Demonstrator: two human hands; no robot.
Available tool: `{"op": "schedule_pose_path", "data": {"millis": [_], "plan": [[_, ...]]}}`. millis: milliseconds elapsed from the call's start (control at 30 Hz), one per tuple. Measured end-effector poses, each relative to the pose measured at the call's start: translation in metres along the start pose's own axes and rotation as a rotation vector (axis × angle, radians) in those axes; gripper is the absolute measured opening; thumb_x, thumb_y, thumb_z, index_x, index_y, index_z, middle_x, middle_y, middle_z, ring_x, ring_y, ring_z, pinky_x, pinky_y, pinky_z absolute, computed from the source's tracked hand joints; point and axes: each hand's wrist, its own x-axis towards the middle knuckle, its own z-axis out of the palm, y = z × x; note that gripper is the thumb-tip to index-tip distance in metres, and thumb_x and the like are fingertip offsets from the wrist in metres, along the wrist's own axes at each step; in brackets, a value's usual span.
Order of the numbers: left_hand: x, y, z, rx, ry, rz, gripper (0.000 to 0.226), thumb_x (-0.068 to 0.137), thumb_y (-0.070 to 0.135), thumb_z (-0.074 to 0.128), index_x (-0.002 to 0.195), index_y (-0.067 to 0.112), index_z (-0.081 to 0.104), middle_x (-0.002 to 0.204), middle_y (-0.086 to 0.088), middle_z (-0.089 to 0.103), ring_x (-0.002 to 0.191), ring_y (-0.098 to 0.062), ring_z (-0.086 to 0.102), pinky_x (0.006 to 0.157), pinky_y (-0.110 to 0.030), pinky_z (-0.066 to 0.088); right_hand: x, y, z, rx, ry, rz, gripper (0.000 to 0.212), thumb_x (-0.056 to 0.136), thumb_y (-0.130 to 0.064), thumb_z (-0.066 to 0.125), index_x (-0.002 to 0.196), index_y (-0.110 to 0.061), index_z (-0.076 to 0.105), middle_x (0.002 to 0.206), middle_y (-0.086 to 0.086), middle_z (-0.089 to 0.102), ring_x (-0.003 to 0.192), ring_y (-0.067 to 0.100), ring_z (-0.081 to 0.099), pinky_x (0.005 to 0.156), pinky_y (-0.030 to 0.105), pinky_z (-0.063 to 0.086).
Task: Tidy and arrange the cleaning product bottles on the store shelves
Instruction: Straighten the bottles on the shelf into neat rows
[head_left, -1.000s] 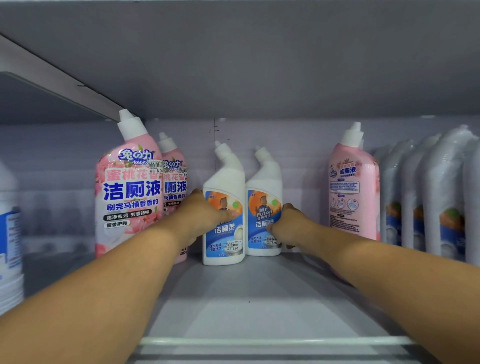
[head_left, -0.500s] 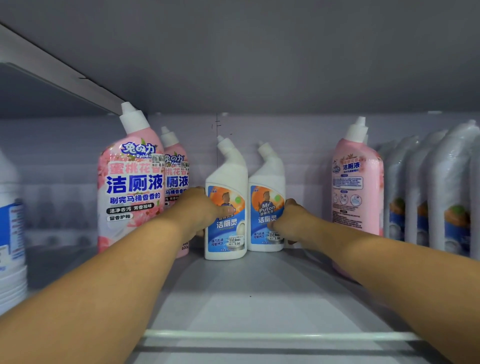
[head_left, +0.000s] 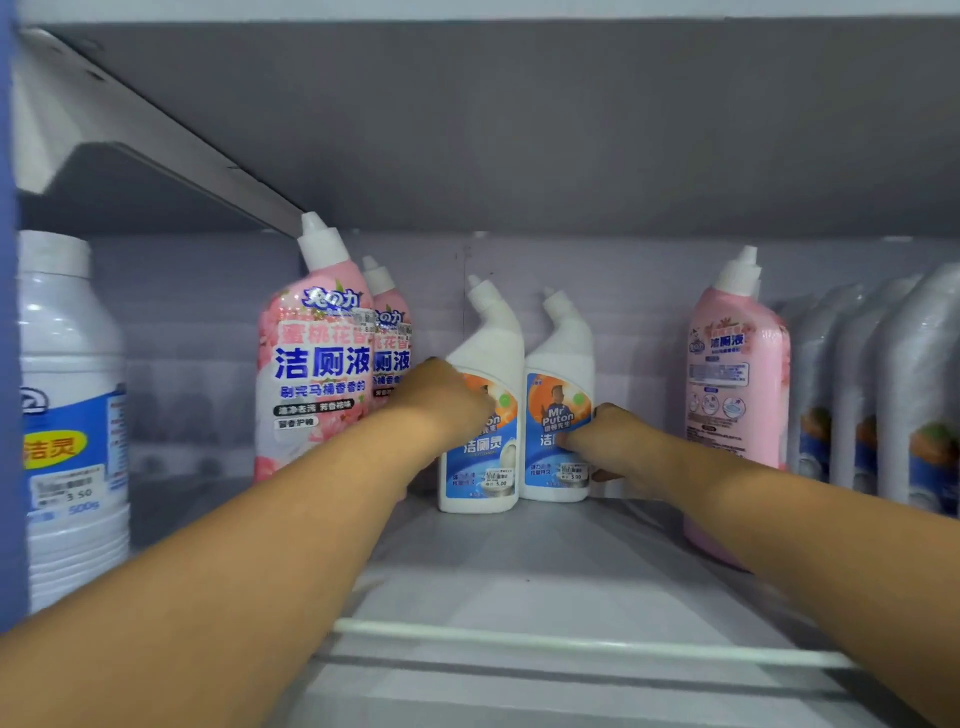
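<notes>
Hands grip two upright white bottles (head_left: 480, 395), arms outstretched.

The single head-worn camera looked forward and slightly down into a shelf bay (head_left: 519, 566) from close at its front rail (head_left: 571, 642), both forearms reaching away from the lens; the underside of the shelf above (head_left: 519, 130) filled the upper frame, and its wide angle bowed the edges

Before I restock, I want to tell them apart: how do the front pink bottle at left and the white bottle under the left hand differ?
The pink bottle is taller and wider; the white bottle is shorter and slimmer. The pink one is untouched; the left hand holds the white one. Both stand upright, labels forward, with angled white spouts.
</notes>
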Motion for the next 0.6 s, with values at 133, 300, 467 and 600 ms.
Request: {"op": "schedule_pose_path", "data": {"millis": [133, 300, 467, 600], "plan": [[-0.047, 0.009, -0.039, 0.054, 0.182, 0.166, 0.036, 0.094, 0.038, 0.066, 0.124, 0.02, 0.061, 0.11, 0.004, 0.065, 0.092, -0.016, 0.063, 0.071, -0.024, 0.052, -0.011, -0.009, -0.005, -0.023, 0.006, 0.031, 0.024, 0.094, -0.019, 0.065, 0.115, -0.007, 0.062, 0.108, 0.011, 0.069, 0.079, 0.018, 0.062, 0.066, 0.031, 0.053], [-0.1, -0.016, -0.096, -0.19, 0.652, 0.516, 0.017, 0.091, 0.019, 0.071, 0.105, 0.028, 0.067, 0.1, 0.01, 0.07, 0.088, 0.0, 0.065, 0.074, -0.004, 0.046, -0.03, -0.031, -0.022, -0.189, 0.033, -0.013, 0.019, 0.097, -0.018, 0.059, 0.102, 0.001, 0.061, 0.099, 0.019, 0.071, 0.073, 0.03, 0.066, 0.064, 0.04, 0.06], [-0.092, -0.052, -0.107, -0.263, 0.513, 0.132, 0.076, 0.078, 0.039, 0.086, 0.14, 0.025, 0.045, 0.124, 0.006, 0.059, 0.108, -0.014, 0.06, 0.09, -0.031, 0.044, -0.071, -0.091, -0.025, -0.028, -0.08, -0.268, 0.012, 0.095, -0.013, 0.064, 0.093, -0.005, 0.056, 0.071, 0.011, 0.068, 0.046, 0.012, 0.064, 0.045, 0.022, 0.054], [-0.082, -0.071, -0.09, -0.318, 0.329, 0.072, 0.06, 0.082, 0.025, 0.085, 0.126, 0.032, 0.045, 0.103, 0.012, 0.067, 0.089, -0.007, 0.066, 0.07, -0.026, 0.049, -0.09, -0.14, 0.004, 0.1, -0.116, -0.421, 0.03, 0.095, -0.025, 0.064, 0.111, 0.0, 0.063, 0.112, 0.023, 0.069, 0.097, 0.032, 0.073, 0.084, 0.046, 0.062]]}}
